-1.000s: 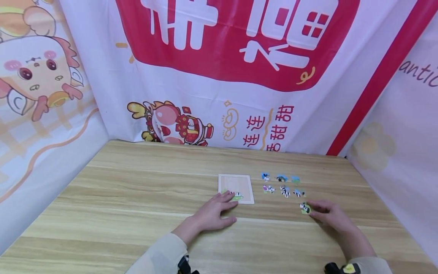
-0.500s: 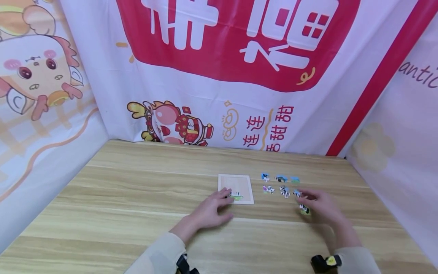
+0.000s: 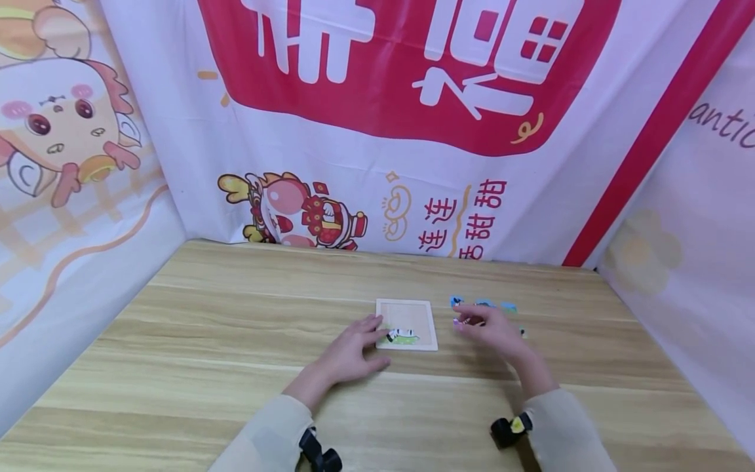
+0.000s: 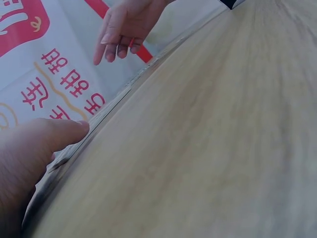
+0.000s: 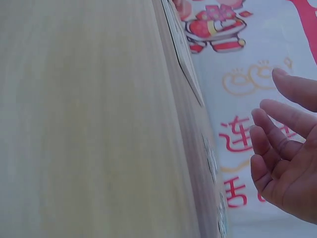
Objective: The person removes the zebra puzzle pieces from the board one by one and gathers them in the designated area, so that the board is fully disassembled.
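Note:
A small white-rimmed puzzle tray lies on the table, with green and black-and-white puzzle pieces along its bottom. My left hand rests at the tray's left edge, fingers extended, fingertips by those pieces; its thumb shows in the left wrist view. My right hand hovers over the loose puzzle pieces right of the tray. In the right wrist view, the right hand has loosely bent fingers and nothing between them. Loose pieces such as a blue one peek out around it; others are hidden beneath the hand and forearm.
The wood-grain table spreads widely around the tray. A printed white and red cloth hangs behind its far edge, with more cloth at both sides. Black wrist cameras sit at the sleeves.
My right hand has left the panda piece at the lower right and moved left and away over the loose pieces. The left hand has drawn back slightly, uncovering more of the tray's pieces.

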The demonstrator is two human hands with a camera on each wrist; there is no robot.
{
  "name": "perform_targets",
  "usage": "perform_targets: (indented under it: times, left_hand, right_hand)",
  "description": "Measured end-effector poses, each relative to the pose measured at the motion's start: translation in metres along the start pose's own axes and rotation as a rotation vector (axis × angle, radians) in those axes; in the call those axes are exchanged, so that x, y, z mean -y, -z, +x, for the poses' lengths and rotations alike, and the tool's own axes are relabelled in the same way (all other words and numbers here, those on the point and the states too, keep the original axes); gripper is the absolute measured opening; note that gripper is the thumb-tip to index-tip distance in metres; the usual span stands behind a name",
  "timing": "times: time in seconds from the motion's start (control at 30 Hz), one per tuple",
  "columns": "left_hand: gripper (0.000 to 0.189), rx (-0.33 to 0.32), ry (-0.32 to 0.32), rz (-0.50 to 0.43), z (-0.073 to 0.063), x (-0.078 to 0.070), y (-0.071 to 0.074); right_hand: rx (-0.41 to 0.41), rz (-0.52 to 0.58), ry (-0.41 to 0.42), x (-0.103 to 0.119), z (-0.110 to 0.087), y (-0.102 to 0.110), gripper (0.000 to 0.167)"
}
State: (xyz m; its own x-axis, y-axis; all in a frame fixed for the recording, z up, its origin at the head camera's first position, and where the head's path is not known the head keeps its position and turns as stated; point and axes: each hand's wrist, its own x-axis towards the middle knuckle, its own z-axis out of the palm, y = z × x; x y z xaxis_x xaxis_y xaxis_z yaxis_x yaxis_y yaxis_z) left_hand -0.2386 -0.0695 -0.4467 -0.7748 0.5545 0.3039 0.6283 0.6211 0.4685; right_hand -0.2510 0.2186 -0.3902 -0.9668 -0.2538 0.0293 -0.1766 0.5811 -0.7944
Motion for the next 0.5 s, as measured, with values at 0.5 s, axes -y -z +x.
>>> perform_targets:
  times: [0.5]
  left_hand:
    - [0.055, 0.016, -0.006, 0.016, 0.0, 0.004, 0.001]
  right_hand:
    - [0.054, 0.08, 0.106, 0.009, 0.017, -0.059, 0.036]
